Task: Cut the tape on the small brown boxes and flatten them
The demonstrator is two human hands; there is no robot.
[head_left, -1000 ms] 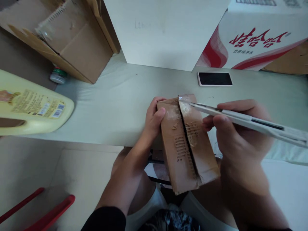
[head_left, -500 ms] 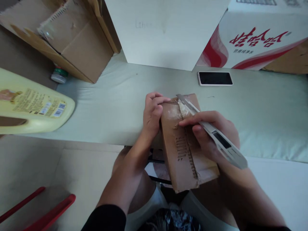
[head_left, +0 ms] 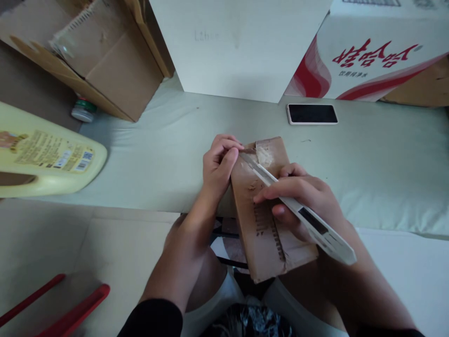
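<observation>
A small brown cardboard box point(head_left: 261, 243) with torn tape on top rests half on the pale table edge and half over my lap. My left hand point(head_left: 218, 164) grips its far left corner. My right hand point(head_left: 304, 201) holds a grey utility knife point(head_left: 315, 228) like a pen, its blade tip lying on the box's far left top, close to my left fingers. The top seam runs along the box's length and is partly hidden by my right hand.
A phone point(head_left: 312, 113) lies face up behind the box. A white box point(head_left: 242, 47) and a red-printed carton point(head_left: 372, 51) stand at the back, an open cardboard box point(head_left: 105, 61) at back left. A yellow jug point(head_left: 45, 157) lies on the left. Red bars point(head_left: 70, 309) cross the floor.
My right hand turned the knife from lying flat out to the right to a pen grip, and the blade tip slid left across the box's far end toward my left fingers.
</observation>
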